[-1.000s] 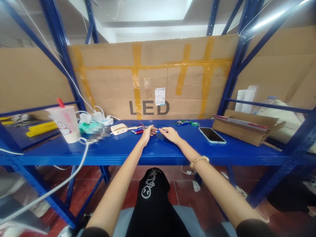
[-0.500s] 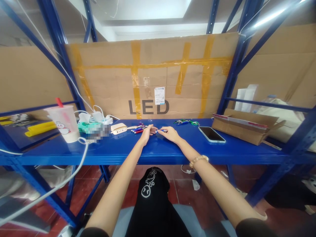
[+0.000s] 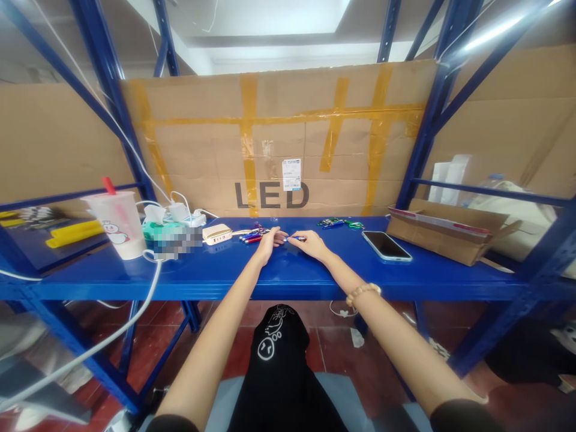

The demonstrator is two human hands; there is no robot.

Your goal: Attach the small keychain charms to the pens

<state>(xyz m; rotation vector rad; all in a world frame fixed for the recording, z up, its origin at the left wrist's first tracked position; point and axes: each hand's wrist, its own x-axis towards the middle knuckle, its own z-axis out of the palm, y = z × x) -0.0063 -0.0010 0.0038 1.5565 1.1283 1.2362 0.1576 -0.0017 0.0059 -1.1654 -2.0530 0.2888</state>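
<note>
Over the blue shelf top, my right hand (image 3: 311, 245) is closed in a pinch on a small blue rod-shaped piece (image 3: 296, 238), which looks metallic at one end. Just to the left, my left hand (image 3: 270, 242) has its fingers curled towards that piece. Whatever is between those fingers is too small to make out. Beside my left hand lies a small pile of blue, red and purple slim pieces (image 3: 252, 236), partly hidden by the hand. Farther back, to the right, is a loose group of green and blue shiny small pieces (image 3: 335, 222).
On the right are a phone (image 3: 387, 246) and an open cardboard box (image 3: 443, 234). To the left stand a drink cup (image 3: 119, 225), a white charger block (image 3: 216, 234) and a white cable (image 3: 150, 288). A large cardboard panel (image 3: 202, 156) closes off the back.
</note>
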